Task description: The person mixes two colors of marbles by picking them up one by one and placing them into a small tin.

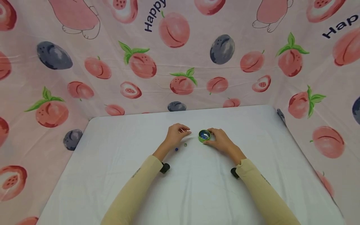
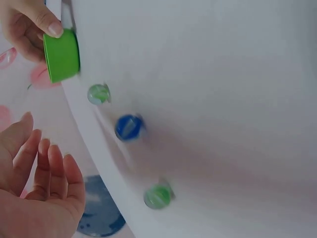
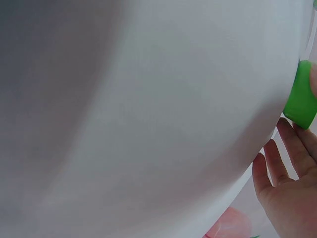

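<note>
My right hand (image 1: 222,141) grips a small round green cup (image 2: 63,58) from its right side, thumb at the near side and fingers at the far side. Some shiny blue contents show inside it in the head view. To the left of the cup, my left hand (image 1: 177,133) hovers with fingers loosely bent and nothing between them. Below that hand lie a blue glass marble (image 2: 129,127) and a clear green-streaked marble (image 2: 99,93). Another green marble (image 2: 158,196) shows in the left wrist view; in the head view my left hand or forearm hides it.
A white cloth (image 1: 197,193) covers the table. Behind and beside it hangs a pink fruit-print curtain (image 1: 157,93). Both forearms wear beige sleeves (image 1: 135,190), with a black wrist camera (image 1: 165,168) under the left one.
</note>
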